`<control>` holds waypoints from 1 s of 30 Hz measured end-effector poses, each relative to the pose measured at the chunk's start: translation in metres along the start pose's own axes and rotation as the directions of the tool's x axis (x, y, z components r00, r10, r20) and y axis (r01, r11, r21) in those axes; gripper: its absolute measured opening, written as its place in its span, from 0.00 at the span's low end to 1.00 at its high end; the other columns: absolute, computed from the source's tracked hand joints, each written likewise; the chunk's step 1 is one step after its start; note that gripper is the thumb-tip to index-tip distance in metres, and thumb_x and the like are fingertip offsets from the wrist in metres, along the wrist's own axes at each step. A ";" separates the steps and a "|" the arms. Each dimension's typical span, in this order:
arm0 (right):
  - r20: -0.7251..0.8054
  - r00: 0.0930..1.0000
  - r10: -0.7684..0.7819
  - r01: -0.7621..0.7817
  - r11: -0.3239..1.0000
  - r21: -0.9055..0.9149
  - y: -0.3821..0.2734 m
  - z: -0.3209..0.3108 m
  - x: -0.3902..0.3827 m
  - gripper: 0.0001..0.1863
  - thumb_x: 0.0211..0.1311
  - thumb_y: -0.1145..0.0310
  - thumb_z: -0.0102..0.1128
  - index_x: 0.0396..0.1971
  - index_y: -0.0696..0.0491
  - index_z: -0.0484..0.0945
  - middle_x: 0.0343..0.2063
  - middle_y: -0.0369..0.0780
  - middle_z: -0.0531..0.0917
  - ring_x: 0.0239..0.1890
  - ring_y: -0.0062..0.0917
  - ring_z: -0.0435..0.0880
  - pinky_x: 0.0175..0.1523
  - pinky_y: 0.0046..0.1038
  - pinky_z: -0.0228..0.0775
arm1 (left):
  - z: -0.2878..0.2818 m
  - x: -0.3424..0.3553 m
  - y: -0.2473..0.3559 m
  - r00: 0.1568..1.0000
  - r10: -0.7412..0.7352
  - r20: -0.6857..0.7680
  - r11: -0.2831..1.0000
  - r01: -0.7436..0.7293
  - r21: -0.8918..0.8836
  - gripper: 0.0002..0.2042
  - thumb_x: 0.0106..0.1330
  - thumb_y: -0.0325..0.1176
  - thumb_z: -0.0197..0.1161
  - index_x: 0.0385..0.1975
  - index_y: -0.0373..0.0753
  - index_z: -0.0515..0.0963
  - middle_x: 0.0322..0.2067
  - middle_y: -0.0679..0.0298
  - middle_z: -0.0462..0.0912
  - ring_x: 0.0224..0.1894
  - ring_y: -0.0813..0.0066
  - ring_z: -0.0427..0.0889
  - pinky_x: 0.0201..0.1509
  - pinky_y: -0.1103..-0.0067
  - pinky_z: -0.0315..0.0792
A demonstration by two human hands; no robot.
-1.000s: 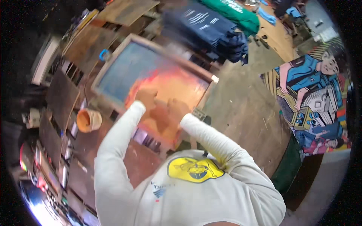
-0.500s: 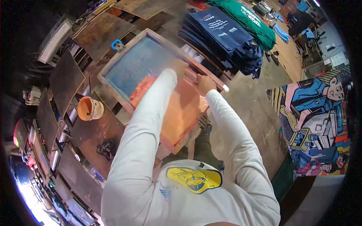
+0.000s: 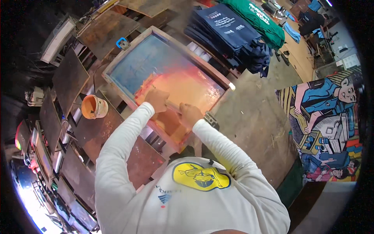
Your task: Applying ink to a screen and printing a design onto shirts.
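A wooden-framed printing screen (image 3: pixel 194 58) lies tilted before me, its mesh bluish at the far left. Orange ink (image 3: pixel 187 84) covers the middle and near part, with a reddish band along its far side. Both hands are closed on a squeegee (image 3: pixel 172 106) over the near half of the screen. My left hand (image 3: pixel 157 100) grips its left end, while my right hand (image 3: pixel 190 116) wraps the other end. The fingers partly cover the handle, and the blade is hidden.
A white bucket (image 3: pixel 102 108) with an orange inside stands on a dark board at left. Several flat boards (image 3: pixel 70 80) extend beyond it. A blue-handled clamp (image 3: pixel 122 43) sits at the frame's corner. Dark blue bags (image 3: pixel 230 31) and green fabric (image 3: pixel 253 19) are stacked far right.
Both hands have come toward my body, from the screen's far side to its near half. My arms are more bent, and the orange ink and red band are now uncovered.
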State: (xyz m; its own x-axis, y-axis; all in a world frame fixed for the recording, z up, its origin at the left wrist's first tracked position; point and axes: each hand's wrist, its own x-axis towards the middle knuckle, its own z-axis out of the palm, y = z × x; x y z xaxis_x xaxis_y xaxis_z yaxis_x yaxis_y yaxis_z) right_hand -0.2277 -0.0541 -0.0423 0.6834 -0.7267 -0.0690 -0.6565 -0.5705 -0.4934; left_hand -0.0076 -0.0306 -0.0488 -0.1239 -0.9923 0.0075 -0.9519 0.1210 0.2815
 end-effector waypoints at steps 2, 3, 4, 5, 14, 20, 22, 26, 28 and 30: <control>0.088 0.996 0.001 0.001 1.000 -0.025 0.011 -0.013 0.015 0.12 0.57 0.61 0.62 0.34 0.54 0.76 0.29 0.49 0.84 0.33 0.46 0.84 0.40 0.46 0.76 | -0.001 0.024 -0.006 0.996 0.060 0.069 0.997 -0.064 0.045 0.11 0.43 0.37 0.69 0.25 0.43 0.77 0.25 0.58 0.82 0.34 0.51 0.82 0.37 0.60 0.74; 0.074 0.997 -0.021 0.024 0.999 -0.028 0.017 -0.019 0.025 0.12 0.57 0.61 0.62 0.34 0.54 0.76 0.29 0.49 0.84 0.33 0.46 0.84 0.40 0.46 0.76 | 0.000 0.046 -0.008 0.996 0.091 0.023 0.994 -0.093 0.057 0.11 0.44 0.38 0.70 0.26 0.43 0.77 0.26 0.57 0.82 0.34 0.51 0.82 0.37 0.59 0.74; -0.019 1.000 0.023 -0.023 0.999 -0.030 0.022 -0.024 0.034 0.12 0.56 0.61 0.62 0.34 0.54 0.77 0.29 0.49 0.84 0.35 0.46 0.84 0.41 0.46 0.76 | 0.000 0.068 -0.012 0.996 0.078 0.040 0.994 -0.081 0.073 0.12 0.45 0.39 0.70 0.26 0.44 0.77 0.26 0.57 0.82 0.34 0.50 0.82 0.38 0.59 0.74; -0.094 0.991 0.093 -0.097 0.995 -0.032 0.026 -0.027 0.043 0.12 0.56 0.61 0.63 0.33 0.54 0.78 0.29 0.50 0.84 0.36 0.45 0.85 0.42 0.46 0.76 | -0.002 0.089 -0.017 0.991 0.136 -0.010 0.985 -0.134 0.106 0.11 0.45 0.39 0.69 0.27 0.44 0.78 0.27 0.57 0.83 0.34 0.50 0.83 0.38 0.59 0.75; -0.132 0.987 0.092 -0.108 0.987 -0.117 0.037 -0.021 0.090 0.12 0.58 0.61 0.57 0.32 0.56 0.77 0.31 0.52 0.84 0.36 0.47 0.84 0.43 0.47 0.76 | 0.008 0.127 -0.041 0.995 0.091 -0.027 0.995 -0.089 0.052 0.10 0.46 0.36 0.68 0.28 0.47 0.77 0.27 0.60 0.83 0.34 0.55 0.83 0.36 0.61 0.75; -0.093 0.996 -0.020 0.009 0.993 -0.120 -0.010 0.029 0.027 0.13 0.59 0.61 0.57 0.34 0.55 0.75 0.30 0.48 0.83 0.33 0.46 0.84 0.40 0.45 0.77 | 0.002 0.018 -0.036 0.986 0.131 -0.107 0.986 -0.118 0.122 0.12 0.37 0.32 0.68 0.24 0.44 0.74 0.27 0.60 0.80 0.34 0.54 0.81 0.38 0.62 0.73; -0.078 0.996 -0.032 0.021 0.990 -0.138 -0.020 0.029 0.011 0.13 0.59 0.60 0.57 0.34 0.55 0.75 0.30 0.48 0.83 0.33 0.46 0.84 0.40 0.45 0.77 | -0.005 -0.016 -0.024 0.985 0.133 -0.111 0.988 -0.123 0.093 0.12 0.38 0.31 0.68 0.24 0.43 0.75 0.27 0.60 0.80 0.35 0.53 0.82 0.38 0.62 0.73; 0.037 0.996 -0.082 0.083 0.996 -0.015 -0.013 0.006 0.010 0.13 0.58 0.60 0.59 0.33 0.55 0.75 0.31 0.48 0.84 0.34 0.45 0.84 0.40 0.45 0.76 | -0.022 -0.010 -0.010 0.987 0.048 0.154 0.991 -0.067 0.120 0.10 0.41 0.31 0.66 0.25 0.43 0.76 0.26 0.57 0.80 0.36 0.51 0.82 0.38 0.62 0.73; 0.012 0.997 -0.077 0.077 0.996 -0.042 -0.002 -0.006 0.030 0.12 0.58 0.60 0.59 0.33 0.55 0.76 0.31 0.49 0.85 0.36 0.45 0.85 0.40 0.45 0.76 | -0.028 0.022 -0.015 0.992 0.048 0.114 0.977 -0.070 0.200 0.09 0.42 0.32 0.66 0.25 0.43 0.76 0.26 0.56 0.81 0.36 0.51 0.82 0.39 0.62 0.74; -0.031 0.997 -0.070 0.069 0.996 -0.057 0.011 -0.017 0.059 0.12 0.58 0.60 0.59 0.33 0.55 0.77 0.32 0.49 0.85 0.36 0.45 0.85 0.41 0.45 0.76 | -0.030 0.061 -0.027 0.997 0.054 0.046 0.979 -0.062 0.194 0.08 0.44 0.33 0.66 0.25 0.44 0.76 0.27 0.56 0.82 0.36 0.51 0.82 0.39 0.62 0.74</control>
State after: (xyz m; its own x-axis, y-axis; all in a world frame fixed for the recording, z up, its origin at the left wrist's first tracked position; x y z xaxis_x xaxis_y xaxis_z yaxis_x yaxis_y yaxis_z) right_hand -0.1998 -0.1096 -0.0366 0.7178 -0.6962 -0.0074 -0.6252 -0.6399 -0.4468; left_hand 0.0189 -0.0953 -0.0275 -0.1878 -0.9820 -0.0215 -0.9787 0.1852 0.0887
